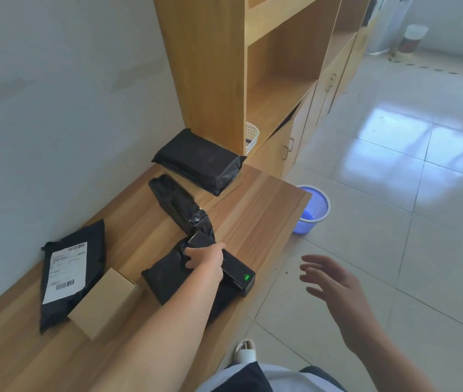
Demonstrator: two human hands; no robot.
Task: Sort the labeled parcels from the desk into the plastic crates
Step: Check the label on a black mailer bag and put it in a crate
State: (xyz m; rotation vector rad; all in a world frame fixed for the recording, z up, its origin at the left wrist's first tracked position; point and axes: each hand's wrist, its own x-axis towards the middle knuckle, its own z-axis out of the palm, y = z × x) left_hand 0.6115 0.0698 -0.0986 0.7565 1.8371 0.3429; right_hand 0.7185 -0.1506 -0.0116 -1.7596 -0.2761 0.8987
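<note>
Several black plastic parcels lie on the wooden desk (258, 205). My left hand (203, 254) reaches across the desk and grips the top of a black parcel (168, 278) that lies beside a black label printer (238, 271). A second black parcel (181, 206) lies just beyond it, and a third (199, 161) rests at the foot of the shelf. At the left, a black parcel with a white barcode label (70, 271) lies face up next to a small cardboard box (103, 302). My right hand (335, 284) hovers over the floor with its fingers spread, holding nothing.
A tall wooden shelf unit (210, 66) stands at the desk's far end, with a white basket (252, 137) on its lowest shelf. A blue plastic basket (312, 210) stands on the tiled floor beside the desk. My foot in a white slipper (245, 350) is below.
</note>
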